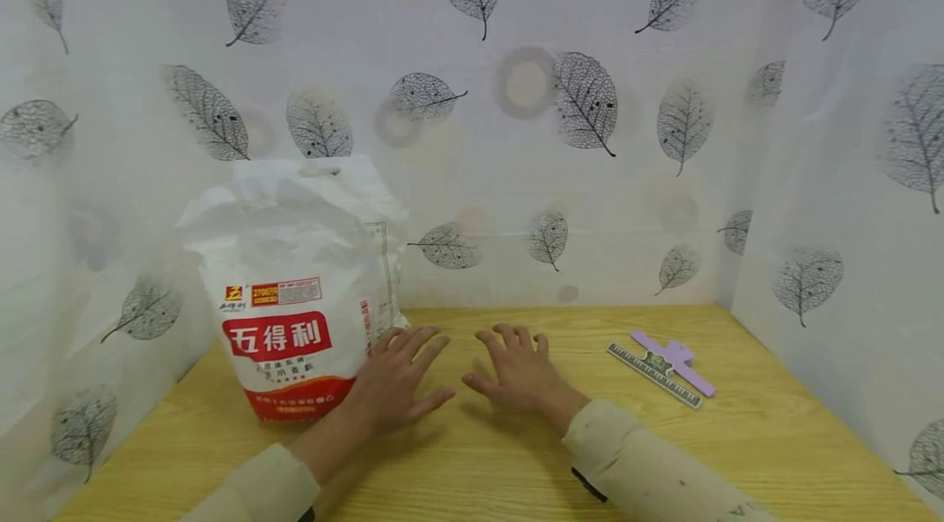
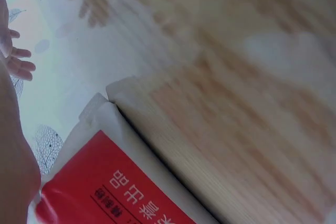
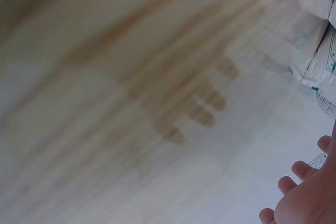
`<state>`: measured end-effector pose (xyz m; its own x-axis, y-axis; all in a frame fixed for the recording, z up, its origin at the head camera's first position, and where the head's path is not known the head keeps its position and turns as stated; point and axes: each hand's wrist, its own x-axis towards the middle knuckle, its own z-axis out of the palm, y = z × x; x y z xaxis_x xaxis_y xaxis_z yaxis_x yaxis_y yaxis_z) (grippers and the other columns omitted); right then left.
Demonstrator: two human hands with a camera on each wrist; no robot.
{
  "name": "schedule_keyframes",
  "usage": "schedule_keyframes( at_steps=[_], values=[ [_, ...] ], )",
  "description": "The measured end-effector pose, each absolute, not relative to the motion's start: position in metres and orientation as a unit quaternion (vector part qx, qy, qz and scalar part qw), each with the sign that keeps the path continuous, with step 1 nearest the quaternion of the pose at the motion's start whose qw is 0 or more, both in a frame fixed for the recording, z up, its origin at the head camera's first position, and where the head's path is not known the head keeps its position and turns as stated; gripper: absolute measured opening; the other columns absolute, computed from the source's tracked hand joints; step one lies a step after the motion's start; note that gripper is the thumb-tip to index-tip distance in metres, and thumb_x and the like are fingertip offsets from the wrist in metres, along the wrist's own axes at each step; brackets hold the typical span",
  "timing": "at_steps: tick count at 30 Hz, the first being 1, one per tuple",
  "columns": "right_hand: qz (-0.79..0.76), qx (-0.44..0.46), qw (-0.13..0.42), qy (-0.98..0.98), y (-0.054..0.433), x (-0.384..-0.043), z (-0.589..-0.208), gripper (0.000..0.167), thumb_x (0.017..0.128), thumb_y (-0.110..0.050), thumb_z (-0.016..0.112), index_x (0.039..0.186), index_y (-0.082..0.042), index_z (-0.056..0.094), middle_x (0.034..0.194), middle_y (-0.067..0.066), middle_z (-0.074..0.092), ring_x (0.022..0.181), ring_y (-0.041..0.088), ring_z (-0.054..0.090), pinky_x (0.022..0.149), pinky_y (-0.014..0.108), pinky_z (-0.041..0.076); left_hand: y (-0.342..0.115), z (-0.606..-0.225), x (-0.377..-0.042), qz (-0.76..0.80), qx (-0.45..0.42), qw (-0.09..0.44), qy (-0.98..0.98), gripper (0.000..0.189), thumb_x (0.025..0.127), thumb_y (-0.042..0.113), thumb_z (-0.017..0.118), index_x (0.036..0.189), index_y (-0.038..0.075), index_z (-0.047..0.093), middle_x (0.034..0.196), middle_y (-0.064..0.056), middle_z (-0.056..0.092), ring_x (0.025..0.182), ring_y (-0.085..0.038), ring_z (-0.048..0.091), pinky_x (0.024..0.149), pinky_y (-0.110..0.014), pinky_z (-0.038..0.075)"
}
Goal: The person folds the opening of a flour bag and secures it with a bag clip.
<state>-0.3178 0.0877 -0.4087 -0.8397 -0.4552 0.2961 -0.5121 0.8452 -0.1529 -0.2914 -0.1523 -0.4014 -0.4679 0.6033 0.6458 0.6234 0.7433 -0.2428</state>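
My left hand is spread over the wooden table, fingers straight and thumb out to the right. It is nearest to a white flour bag with red printing, and overlaps its lower right edge in the head view. The bag's red panel fills the bottom of the left wrist view, with the left fingers at the left edge. Facing the left hand across a short gap, my right hand also holds nothing, its fingers extended. In the right wrist view only part of the right hand shows, at lower right.
Behind the front bag stands a second white bag, partly hidden. To the right, on the wood-grain table, lies a lilac clip with a long black-and-white patterned bar. A leaf-printed curtain surrounds the back and sides.
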Motion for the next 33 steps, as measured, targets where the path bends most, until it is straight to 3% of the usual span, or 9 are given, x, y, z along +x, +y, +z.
schedule_keyframes(
  at_steps=[5,9,12,19,33],
  values=[
    [0.118,0.263,0.135,-0.948,0.08,-0.317,-0.412,0.069,0.094,-0.066,0.05,0.146,-0.02,0.046,0.146,0.013,0.044,0.133,0.039,0.04,0.1,0.068,0.032,-0.156,-0.401,-0.291,-0.013,-0.373,0.391,-0.842,0.064,0.093,0.06,0.053,0.132,0.01,0.059,0.135,-0.01,0.059,0.122,-0.029,0.056,0.102,-0.048,0.041],
    [0.116,0.279,0.149,-0.942,0.074,-0.316,-0.413,0.067,0.094,-0.063,0.054,0.144,-0.018,0.048,0.143,0.015,0.046,0.131,0.039,0.042,0.097,0.068,0.034,-0.159,-0.399,-0.289,-0.022,-0.385,0.401,-0.831,0.063,0.089,0.056,0.061,0.13,0.009,0.06,0.132,-0.011,0.06,0.12,-0.03,0.056,0.101,-0.048,0.041],
    [0.107,0.288,0.153,-0.939,0.069,-0.315,-0.413,0.068,0.094,-0.064,0.053,0.144,-0.018,0.048,0.144,0.016,0.046,0.131,0.04,0.042,0.095,0.067,0.035,-0.163,-0.397,-0.288,-0.04,-0.398,0.42,-0.814,0.061,0.09,0.054,0.062,0.127,0.007,0.061,0.128,-0.012,0.061,0.117,-0.03,0.056,0.099,-0.047,0.042],
    [0.108,0.291,0.138,-0.94,0.056,-0.312,-0.41,0.069,0.095,-0.066,0.048,0.147,-0.021,0.046,0.147,0.014,0.044,0.133,0.038,0.041,0.098,0.067,0.034,-0.176,-0.394,-0.287,-0.071,-0.412,0.459,-0.784,0.057,0.099,0.053,0.048,0.122,0.003,0.062,0.123,-0.013,0.062,0.113,-0.03,0.056,0.1,-0.045,0.041],
    [0.086,0.313,0.131,-0.937,0.028,-0.306,-0.41,0.074,0.094,-0.074,0.039,0.149,-0.025,0.042,0.149,0.011,0.042,0.136,0.033,0.039,0.102,0.065,0.033,-0.198,-0.393,-0.279,-0.082,-0.42,0.497,-0.755,0.057,0.098,0.051,0.049,0.117,-0.001,0.063,0.121,-0.015,0.062,0.111,-0.034,0.057,0.099,-0.044,0.039]
  ],
)
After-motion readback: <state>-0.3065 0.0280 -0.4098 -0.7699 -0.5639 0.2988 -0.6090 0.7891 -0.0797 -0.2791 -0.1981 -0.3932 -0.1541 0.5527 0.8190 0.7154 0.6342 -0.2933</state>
